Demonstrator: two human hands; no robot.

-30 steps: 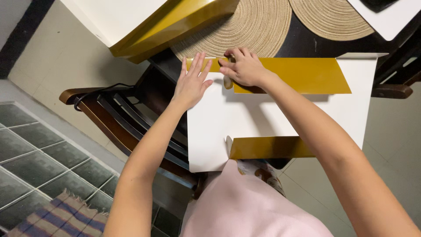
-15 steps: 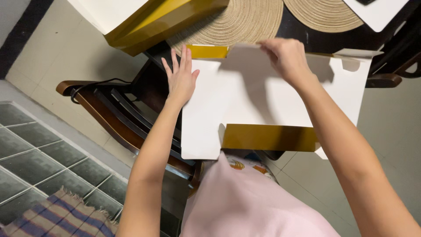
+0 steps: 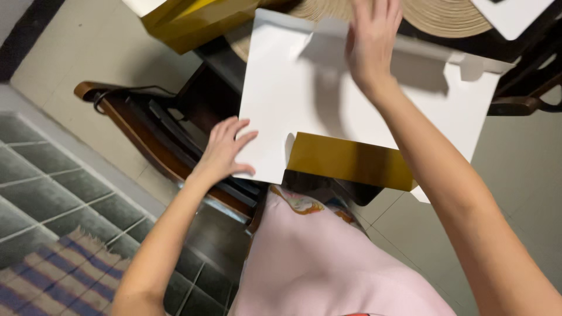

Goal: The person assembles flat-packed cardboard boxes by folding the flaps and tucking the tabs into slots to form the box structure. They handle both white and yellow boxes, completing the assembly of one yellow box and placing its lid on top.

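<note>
A flat, unfolded cardboard box blank [image 3: 304,88], white on top with a gold flap [image 3: 348,161] at its near edge, lies tilted in front of me. My left hand [image 3: 225,149] grips its near left corner, thumb under the edge. My right hand [image 3: 372,41] rests fingers spread on the far upper part of the white sheet, casting a shadow on it. The sheet's far edge reaches over the dark table.
A dark wooden chair [image 3: 158,134] stands at left under the sheet. Round woven placemats [image 3: 445,17] lie on the dark table beyond. Another gold and white box piece [image 3: 193,20] sits at top left. A striped rug [image 3: 58,275] lies at lower left on grey tiles.
The sheet has been pushed farther away and its far gold flap no longer shows. My left hand slid down from the far edge to the near left corner; my right hand moved up.
</note>
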